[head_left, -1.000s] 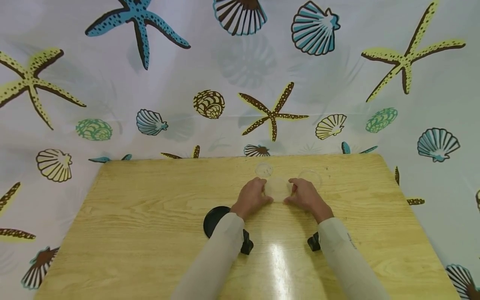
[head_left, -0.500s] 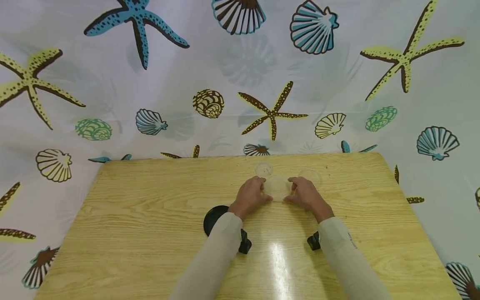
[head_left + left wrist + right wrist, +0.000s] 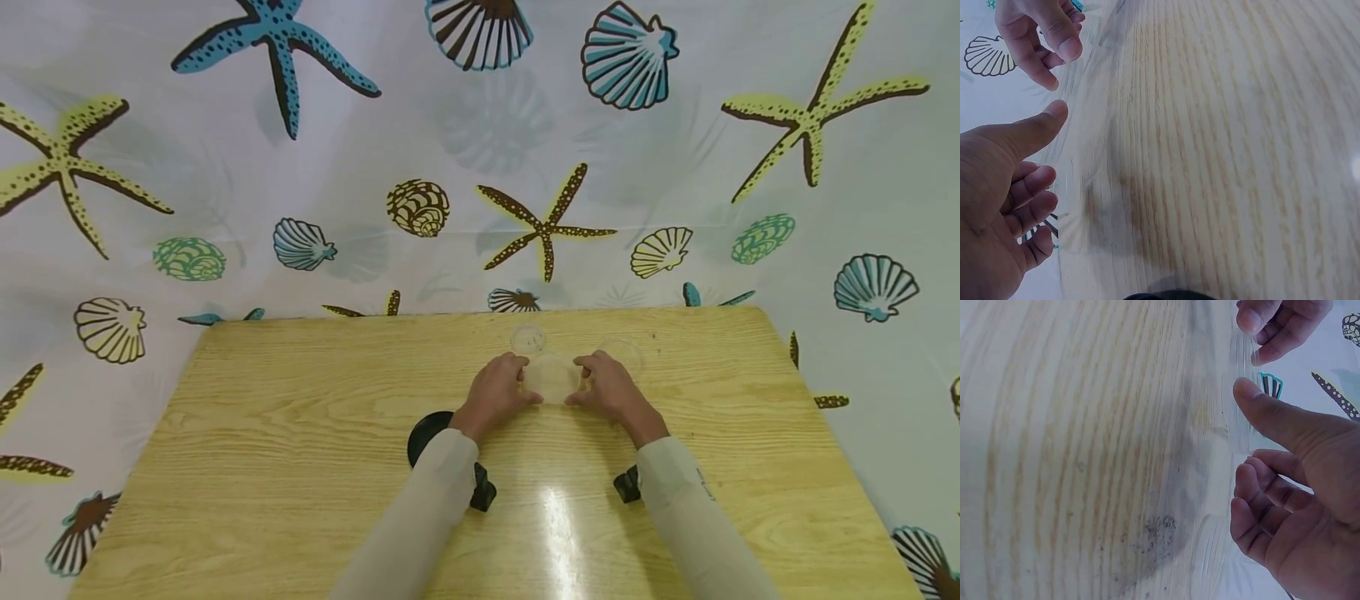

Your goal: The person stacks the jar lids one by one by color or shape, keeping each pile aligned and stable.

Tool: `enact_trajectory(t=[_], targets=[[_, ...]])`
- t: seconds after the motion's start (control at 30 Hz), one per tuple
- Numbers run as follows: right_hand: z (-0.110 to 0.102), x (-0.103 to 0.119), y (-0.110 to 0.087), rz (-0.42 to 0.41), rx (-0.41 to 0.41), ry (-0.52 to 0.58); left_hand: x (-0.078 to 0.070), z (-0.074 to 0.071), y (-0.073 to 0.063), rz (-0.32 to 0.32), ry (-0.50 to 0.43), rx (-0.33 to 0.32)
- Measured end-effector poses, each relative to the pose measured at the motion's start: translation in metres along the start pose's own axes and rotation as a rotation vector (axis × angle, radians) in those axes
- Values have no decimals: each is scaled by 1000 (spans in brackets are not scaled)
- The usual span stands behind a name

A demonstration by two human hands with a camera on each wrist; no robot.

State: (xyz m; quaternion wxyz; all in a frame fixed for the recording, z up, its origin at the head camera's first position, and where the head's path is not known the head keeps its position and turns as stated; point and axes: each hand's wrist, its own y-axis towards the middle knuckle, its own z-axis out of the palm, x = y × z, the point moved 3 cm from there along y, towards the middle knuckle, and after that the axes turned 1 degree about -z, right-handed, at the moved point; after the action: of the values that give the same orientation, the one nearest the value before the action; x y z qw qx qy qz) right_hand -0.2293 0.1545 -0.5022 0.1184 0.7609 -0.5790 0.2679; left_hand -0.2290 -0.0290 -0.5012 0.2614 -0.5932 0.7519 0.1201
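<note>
Between my two hands a clear round dish (image 3: pixel 551 381) lies low over the wooden table. My left hand (image 3: pixel 495 393) holds its left edge, thumb towards me and fingers on the far side. At the opposite edge is my right hand (image 3: pixel 611 392), curved round it the same way. In the right wrist view the dish's see-through wall (image 3: pixel 1244 394) shows near my right thumb (image 3: pixel 1250 390). The left wrist view has my left thumb (image 3: pixel 1041 128) stretched out and the other fingers bent; the dish hardly shows there.
Behind my hands lie a smaller clear round piece (image 3: pixel 528 338) and another clear round piece (image 3: pixel 624 353) to the right. A black disc (image 3: pixel 427 435) is partly under my left sleeve. The wooden table (image 3: pixel 300 467) ends at a shell-patterned cloth (image 3: pixel 360 250).
My left hand and forearm have shifted slightly to the left. The dish has slid a little the same way, while my right hand has barely moved.
</note>
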Motion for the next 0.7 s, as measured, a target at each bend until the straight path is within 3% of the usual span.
enact_trajectory(t=[0.7], targets=[[-3,12,-11,-18,-27,20,2,-6,-7,24,27,10]])
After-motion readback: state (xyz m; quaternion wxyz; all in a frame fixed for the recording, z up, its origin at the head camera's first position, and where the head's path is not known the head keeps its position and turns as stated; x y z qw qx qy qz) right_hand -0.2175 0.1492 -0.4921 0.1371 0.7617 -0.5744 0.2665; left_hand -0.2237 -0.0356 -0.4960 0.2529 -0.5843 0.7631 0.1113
